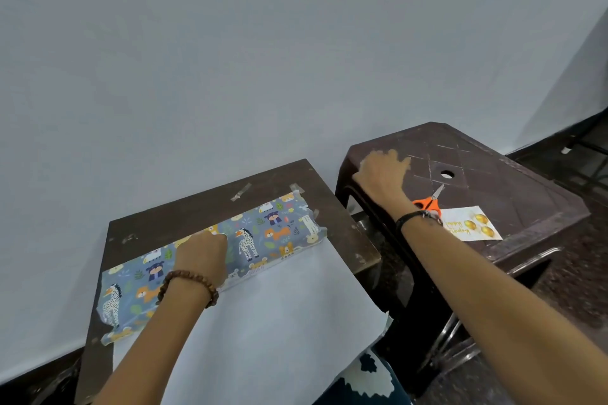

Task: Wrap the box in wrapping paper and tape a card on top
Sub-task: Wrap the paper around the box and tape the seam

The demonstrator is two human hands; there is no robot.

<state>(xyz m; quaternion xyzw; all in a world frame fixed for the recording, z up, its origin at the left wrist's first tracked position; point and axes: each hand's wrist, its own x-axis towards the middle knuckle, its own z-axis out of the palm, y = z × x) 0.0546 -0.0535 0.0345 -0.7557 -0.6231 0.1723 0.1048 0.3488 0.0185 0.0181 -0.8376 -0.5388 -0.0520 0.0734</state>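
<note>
Where pale wall meets floor, a dark table [158,227]: animal-print wrapping paper [263,233] folded over the box, white underside toward the viewer, pinned by the left hand [202,255], fingers curled. Rightward, brown stool [513,181] bearing right hand [383,174], grip unclear, orange scissors [429,201], card [470,223].

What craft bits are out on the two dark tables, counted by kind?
Wrapping paper, one sheet, partly folded over the box under the left hand: 1
Scissors, orange handles, beside the right hand: 1
Birthday card: 1
Loose tape strips stuck on the table, plainly visible: 2
Total: 5
</note>
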